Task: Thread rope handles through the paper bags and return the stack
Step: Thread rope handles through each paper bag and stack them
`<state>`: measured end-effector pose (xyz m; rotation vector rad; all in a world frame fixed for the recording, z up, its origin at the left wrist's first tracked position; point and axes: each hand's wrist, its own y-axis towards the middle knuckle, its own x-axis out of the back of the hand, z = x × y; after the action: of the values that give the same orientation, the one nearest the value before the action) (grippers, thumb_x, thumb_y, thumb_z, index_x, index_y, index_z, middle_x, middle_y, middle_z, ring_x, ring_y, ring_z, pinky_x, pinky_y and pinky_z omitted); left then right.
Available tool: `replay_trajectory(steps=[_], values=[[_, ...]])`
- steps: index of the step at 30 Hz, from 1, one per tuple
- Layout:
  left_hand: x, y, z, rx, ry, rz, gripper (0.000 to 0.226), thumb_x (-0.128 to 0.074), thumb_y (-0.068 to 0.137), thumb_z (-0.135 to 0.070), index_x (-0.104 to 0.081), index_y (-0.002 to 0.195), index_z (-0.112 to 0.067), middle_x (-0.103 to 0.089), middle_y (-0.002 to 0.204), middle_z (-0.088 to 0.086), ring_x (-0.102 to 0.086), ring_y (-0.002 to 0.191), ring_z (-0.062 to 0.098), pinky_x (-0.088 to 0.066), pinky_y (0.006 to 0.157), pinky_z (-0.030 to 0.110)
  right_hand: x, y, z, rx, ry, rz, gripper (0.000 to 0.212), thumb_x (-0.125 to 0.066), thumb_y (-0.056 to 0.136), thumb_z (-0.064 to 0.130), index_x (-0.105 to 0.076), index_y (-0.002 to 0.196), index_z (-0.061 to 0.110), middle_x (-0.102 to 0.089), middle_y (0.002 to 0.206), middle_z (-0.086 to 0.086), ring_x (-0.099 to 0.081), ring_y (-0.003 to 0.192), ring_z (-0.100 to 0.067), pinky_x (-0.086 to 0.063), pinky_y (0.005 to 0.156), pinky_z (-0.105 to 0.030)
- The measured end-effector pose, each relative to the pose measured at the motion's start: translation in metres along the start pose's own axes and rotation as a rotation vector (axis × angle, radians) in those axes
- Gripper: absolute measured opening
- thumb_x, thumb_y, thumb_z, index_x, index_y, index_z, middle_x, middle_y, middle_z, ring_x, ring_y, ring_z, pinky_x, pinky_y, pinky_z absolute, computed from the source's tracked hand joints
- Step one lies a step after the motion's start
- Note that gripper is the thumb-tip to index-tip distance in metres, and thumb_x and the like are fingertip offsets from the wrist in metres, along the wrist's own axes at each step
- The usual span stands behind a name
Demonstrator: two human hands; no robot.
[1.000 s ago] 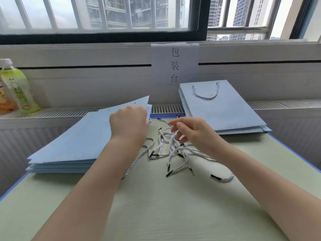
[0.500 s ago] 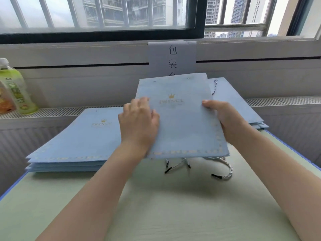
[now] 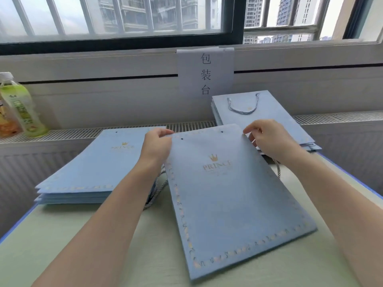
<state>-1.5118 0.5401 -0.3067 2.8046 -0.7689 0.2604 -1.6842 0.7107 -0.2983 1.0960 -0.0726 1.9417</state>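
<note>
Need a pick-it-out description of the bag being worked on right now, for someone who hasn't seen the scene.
Start at the white paper sign under the window, then drop to the table in front of it. The bag being worked on lies alone at the centre, the left hand and right hand pinching its far corners. Unlike the left stack and the roped right stack, it is single and handle-less.

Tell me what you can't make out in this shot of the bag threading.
Head view only:
- Loose ropes: mostly hidden under the flat bag and left forearm, so their count is unclear.
- Right hand: its fingers curl at the bag's top edge; whether they pinch a rope end is hidden.
- Left hand: fingertips at the bag's corner, grip unclear.
- Bottle label: too blurred to read.
- Left stack: bag count unclear.
</note>
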Motion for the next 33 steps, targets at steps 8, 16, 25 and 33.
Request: replay_trajectory(steps=[8,16,25,33], values=[[-0.016,-0.009,-0.003,0.001,0.17,0.083,0.025,-0.037,0.083,0.007,-0.054,0.078,-0.012,-0.05,0.078,0.0,-0.047,0.08,0.021,-0.036,0.06,0.026,-0.005,-0.006,0.009,0.247,-0.218,-0.398,0.057,-0.035,0.075,-0.016,-0.055,0.122,0.011,-0.067,0.098,-0.003,-0.06,0.088,-0.03,-0.044,0.072,-0.034],[-0.03,-0.02,0.004,-0.173,0.417,0.18,0.022,-0.047,0.091,-0.008,-0.061,0.107,-0.01,-0.06,0.108,0.006,-0.055,0.102,0.022,-0.039,0.075,0.026,-0.031,-0.022,0.032,0.388,0.157,0.026,0.013,-0.056,0.093,0.013,-0.068,0.088,0.01,-0.063,0.068,0.001,-0.053,0.054,-0.002,-0.037,0.056,-0.008],[-0.027,-0.016,0.005,-0.244,0.414,0.165,0.017,-0.047,0.088,-0.002,-0.058,0.089,-0.015,-0.057,0.083,-0.002,-0.052,0.087,0.016,-0.039,0.067,0.016,-0.046,-0.03,0.036,0.589,-0.068,-0.021,0.017,-0.056,0.091,0.011,-0.071,0.098,0.007,-0.067,0.089,-0.007,-0.058,0.076,-0.024,-0.048,0.069,-0.037],[-0.023,-0.015,0.002,-0.305,0.378,0.16,0.016,-0.048,0.089,-0.002,-0.06,0.088,-0.013,-0.054,0.074,-0.007,-0.05,0.077,0.013,-0.038,0.065,0.022,-0.045,-0.037,0.042,0.56,-0.149,0.008,0.011,-0.052,0.091,0.022,-0.057,0.087,0.014,-0.054,0.084,0.004,-0.049,0.075,-0.019,-0.045,0.064,-0.036]])
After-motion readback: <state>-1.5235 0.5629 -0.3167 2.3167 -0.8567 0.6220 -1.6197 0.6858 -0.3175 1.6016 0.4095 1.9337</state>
